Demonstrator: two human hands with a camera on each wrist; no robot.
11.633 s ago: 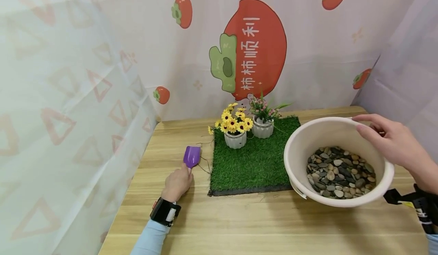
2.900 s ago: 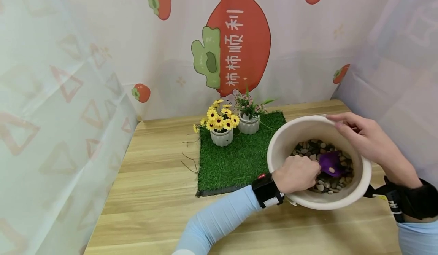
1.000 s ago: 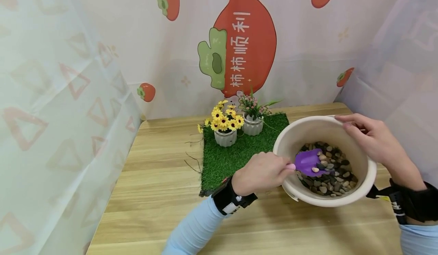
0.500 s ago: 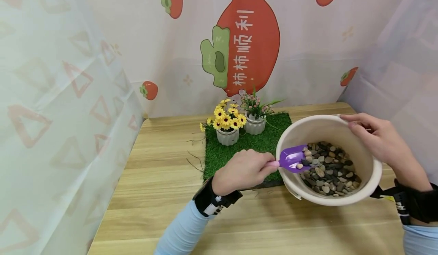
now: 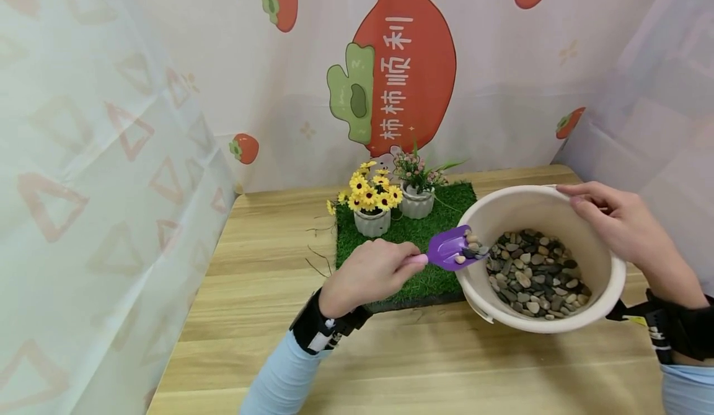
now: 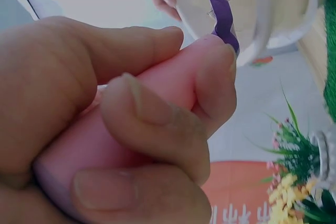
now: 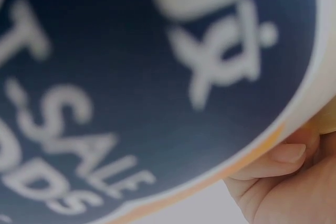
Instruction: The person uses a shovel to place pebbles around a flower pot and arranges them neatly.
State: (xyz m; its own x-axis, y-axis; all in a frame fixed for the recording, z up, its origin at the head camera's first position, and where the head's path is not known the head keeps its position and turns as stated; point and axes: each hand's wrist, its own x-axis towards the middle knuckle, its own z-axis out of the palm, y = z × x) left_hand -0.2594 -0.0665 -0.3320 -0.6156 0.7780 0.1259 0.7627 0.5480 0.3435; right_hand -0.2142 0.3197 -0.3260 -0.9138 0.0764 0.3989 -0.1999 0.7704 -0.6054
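My left hand (image 5: pixel 365 274) grips the pink handle (image 6: pixel 157 93) of a small toy shovel with a purple blade (image 5: pixel 446 246). Several pebbles (image 5: pixel 473 246) lie at the front of the blade, which is above the left rim of a cream bucket (image 5: pixel 613 283). Inside the bucket, a layer of mixed dark and light pebbles (image 5: pixel 538 272) covers the bottom. At the far right of the rim my right hand (image 5: pixel 630 226) holds the bucket, fingers curled at its edge. The right wrist view is mostly filled by the bucket's dark printed label (image 7: pixel 157 77).
Left of the bucket lies a green turf mat (image 5: pixel 435 279) on the wooden table (image 5: pixel 251 291). Toward its back stand a pot of yellow flowers (image 5: pixel 372 222) and a pot of pink flowers (image 5: pixel 417 203). A printed curtain (image 5: pixel 491 80) rises behind the table.
The shovel went from the table into the bucket's pebbles. Over the last second my left hand has drawn it left and up to the rim with pebbles aboard. My right hand stays at the rim.
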